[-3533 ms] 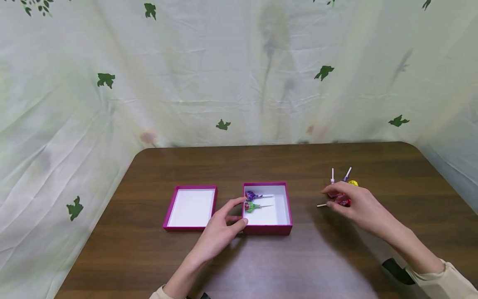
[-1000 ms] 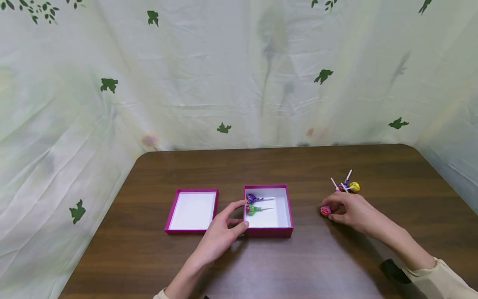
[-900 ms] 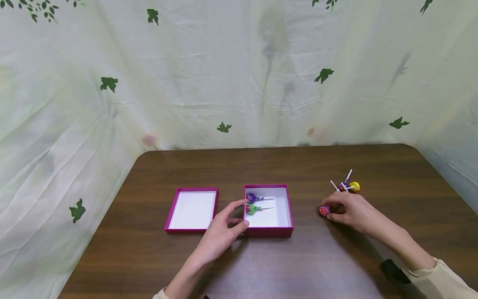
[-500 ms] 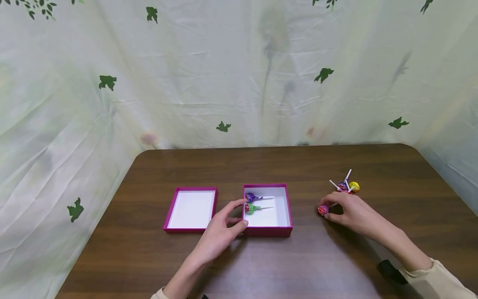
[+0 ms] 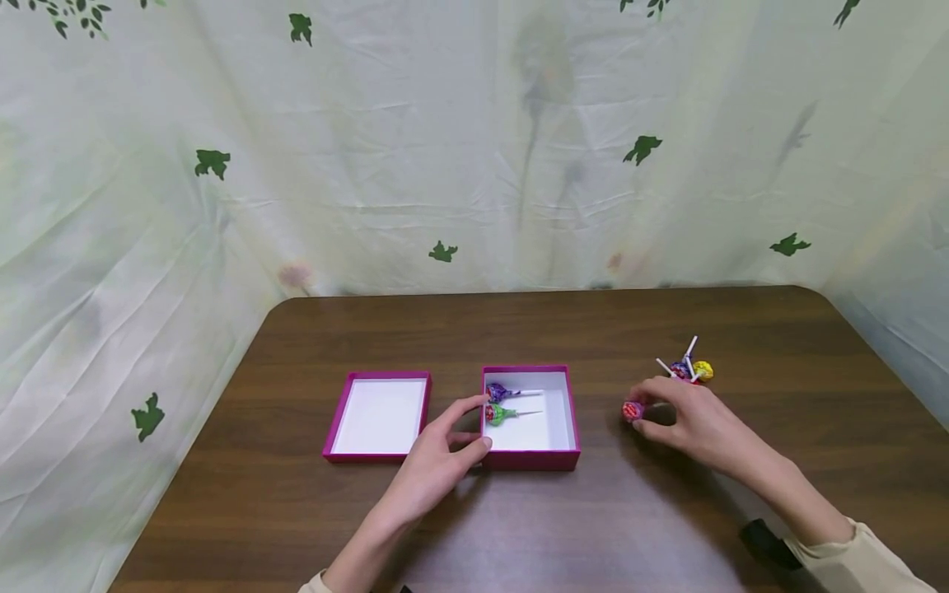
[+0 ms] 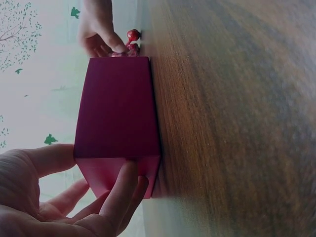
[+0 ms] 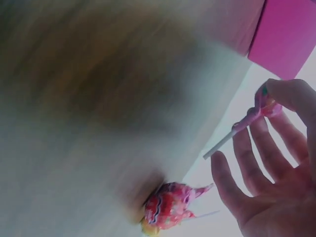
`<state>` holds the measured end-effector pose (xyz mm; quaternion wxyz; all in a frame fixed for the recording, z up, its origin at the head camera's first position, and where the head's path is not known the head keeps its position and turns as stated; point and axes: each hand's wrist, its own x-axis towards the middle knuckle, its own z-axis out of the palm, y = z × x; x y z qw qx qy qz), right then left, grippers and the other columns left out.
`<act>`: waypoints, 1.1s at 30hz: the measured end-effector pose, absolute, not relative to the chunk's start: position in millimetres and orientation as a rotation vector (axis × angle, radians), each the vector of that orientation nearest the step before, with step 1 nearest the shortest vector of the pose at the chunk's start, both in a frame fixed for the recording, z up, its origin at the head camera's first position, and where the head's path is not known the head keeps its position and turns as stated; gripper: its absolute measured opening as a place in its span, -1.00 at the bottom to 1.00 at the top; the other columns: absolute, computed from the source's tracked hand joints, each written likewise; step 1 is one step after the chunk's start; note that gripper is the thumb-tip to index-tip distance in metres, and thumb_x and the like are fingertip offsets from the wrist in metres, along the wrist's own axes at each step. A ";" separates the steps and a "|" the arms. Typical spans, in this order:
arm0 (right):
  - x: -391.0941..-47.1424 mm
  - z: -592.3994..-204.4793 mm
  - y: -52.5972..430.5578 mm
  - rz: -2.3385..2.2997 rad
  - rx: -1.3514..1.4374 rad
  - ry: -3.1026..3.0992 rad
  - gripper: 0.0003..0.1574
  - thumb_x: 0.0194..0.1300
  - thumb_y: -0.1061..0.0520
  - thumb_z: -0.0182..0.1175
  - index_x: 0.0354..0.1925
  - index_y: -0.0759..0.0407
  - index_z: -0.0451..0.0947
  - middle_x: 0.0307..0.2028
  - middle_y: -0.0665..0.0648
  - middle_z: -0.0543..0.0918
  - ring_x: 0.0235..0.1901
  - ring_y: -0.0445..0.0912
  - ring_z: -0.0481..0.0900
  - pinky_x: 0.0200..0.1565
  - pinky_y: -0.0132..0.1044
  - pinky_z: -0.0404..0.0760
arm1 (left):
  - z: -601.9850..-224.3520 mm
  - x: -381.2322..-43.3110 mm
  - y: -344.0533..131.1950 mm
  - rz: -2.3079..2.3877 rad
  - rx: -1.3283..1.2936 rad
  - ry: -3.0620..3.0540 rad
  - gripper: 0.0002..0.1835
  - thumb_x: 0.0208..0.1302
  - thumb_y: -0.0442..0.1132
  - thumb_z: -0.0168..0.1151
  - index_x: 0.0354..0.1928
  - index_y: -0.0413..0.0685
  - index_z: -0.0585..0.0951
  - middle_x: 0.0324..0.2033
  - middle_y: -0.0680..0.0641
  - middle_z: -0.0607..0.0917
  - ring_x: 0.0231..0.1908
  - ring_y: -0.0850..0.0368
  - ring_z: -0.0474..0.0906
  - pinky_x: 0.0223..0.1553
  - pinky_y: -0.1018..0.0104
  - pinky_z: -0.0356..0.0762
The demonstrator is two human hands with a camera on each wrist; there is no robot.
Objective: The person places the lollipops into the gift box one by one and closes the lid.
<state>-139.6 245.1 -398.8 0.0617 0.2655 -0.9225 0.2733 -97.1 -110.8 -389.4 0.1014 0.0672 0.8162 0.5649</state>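
Observation:
A magenta box (image 5: 532, 459) with a white inside stands in the middle of the table. In it, a purple-wrapped lollipop (image 5: 498, 392) and a green-wrapped lollipop (image 5: 495, 413) lie side by side, sticks to the right. My left hand (image 5: 437, 469) rests at the box's left side, its fingers and thumb touching wall and rim. At the right, my right hand (image 5: 693, 420) pinches a pink-and-red lollipop (image 7: 266, 101) by its wrapped head. The lollipop's white stick (image 7: 219, 144) points back towards the palm. Behind that hand lies a small pile of lollipops (image 5: 703, 370), partly hidden.
The box's lid (image 5: 380, 413), white inside with a magenta edge, lies left of the box, inner side up. Everything stands on a brown wooden table (image 5: 593, 329). A pale curtain (image 5: 474, 165) with green leaf prints hangs behind it.
My right hand has taken a pink-and-red lollipop from the pile and moved slightly left with it. Other lollipops in the pile have shifted. My left hand stays at the box.

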 end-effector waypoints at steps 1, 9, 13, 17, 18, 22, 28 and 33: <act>-139.0 -398.4 243.7 0.837 0.803 -2.766 -0.64 0.08 0.20 0.48 -0.16 -0.08 0.61 -0.25 -0.24 0.62 -0.21 -0.23 0.63 -0.16 -0.10 0.61 | -389.5 -97.2 -111.0 1.669 0.201 2.411 -0.44 0.30 -0.23 0.28 0.34 0.18 0.46 0.28 -0.10 0.47 0.07 -0.08 0.57 -0.25 0.19 0.56; -134.7 -393.4 230.3 0.933 0.812 -2.594 -0.59 0.16 0.28 0.41 -0.07 -0.05 0.56 -0.17 -0.23 0.60 -0.14 -0.25 0.58 -0.08 -0.22 0.53 | -390.1 -97.1 -110.9 1.652 0.189 2.409 -0.44 0.30 -0.22 0.28 0.34 0.20 0.45 0.28 -0.06 0.47 0.07 -0.08 0.57 -0.21 0.18 0.56; -133.1 -389.7 222.5 1.001 0.781 -2.591 -0.55 0.17 0.26 0.41 -0.03 -0.09 0.54 -0.14 -0.26 0.59 -0.09 -0.31 0.54 -0.03 -0.27 0.50 | -389.8 -97.7 -111.0 1.652 0.183 2.403 -0.44 0.30 -0.21 0.28 0.34 0.20 0.45 0.28 -0.06 0.46 0.08 -0.08 0.56 -0.22 0.19 0.56; -130.9 -386.8 214.3 1.060 0.755 -2.603 -0.54 0.19 0.25 0.40 0.01 -0.08 0.53 -0.11 -0.25 0.59 -0.06 -0.31 0.52 -0.02 -0.28 0.51 | -389.6 -98.5 -111.0 1.664 0.194 2.405 -0.44 0.29 -0.21 0.29 0.34 0.18 0.45 0.28 -0.09 0.46 0.08 -0.10 0.56 -0.22 0.19 0.56; -130.3 -386.2 212.3 1.067 0.757 -2.602 -0.54 0.20 0.25 0.39 0.02 -0.06 0.53 -0.11 -0.25 0.59 -0.06 -0.29 0.52 -0.01 -0.30 0.50 | -389.5 -98.4 -111.0 1.668 0.197 2.407 -0.44 0.29 -0.20 0.29 0.34 0.18 0.46 0.28 -0.09 0.46 0.08 -0.10 0.56 -0.21 0.19 0.56; -128.4 -384.1 205.1 1.083 0.785 -2.587 -0.56 0.23 0.27 0.36 0.05 0.00 0.54 -0.09 -0.22 0.60 -0.05 -0.24 0.54 -0.01 -0.34 0.50 | -389.4 -97.9 -110.8 1.667 0.199 2.407 -0.44 0.29 -0.20 0.29 0.34 0.19 0.46 0.28 -0.08 0.47 0.08 -0.09 0.56 -0.19 0.18 0.56; -124.5 -380.6 195.9 1.126 0.804 -2.589 -0.60 0.29 0.22 0.32 0.06 -0.06 0.52 -0.07 -0.24 0.58 -0.06 -0.25 0.54 -0.01 -0.25 0.53 | -389.0 -97.5 -110.5 1.673 0.201 2.403 -0.43 0.29 -0.21 0.29 0.34 0.20 0.45 0.28 -0.08 0.47 0.08 -0.08 0.56 -0.19 0.18 0.56; -121.5 -376.7 185.4 1.183 0.824 -2.561 -0.61 0.31 0.21 0.31 0.07 -0.05 0.52 -0.08 -0.23 0.57 -0.07 -0.23 0.54 -0.04 -0.23 0.54 | -388.4 -97.3 -111.0 1.675 0.198 2.401 -0.44 0.30 -0.22 0.29 0.34 0.18 0.45 0.29 -0.09 0.45 0.08 -0.09 0.57 -0.21 0.19 0.56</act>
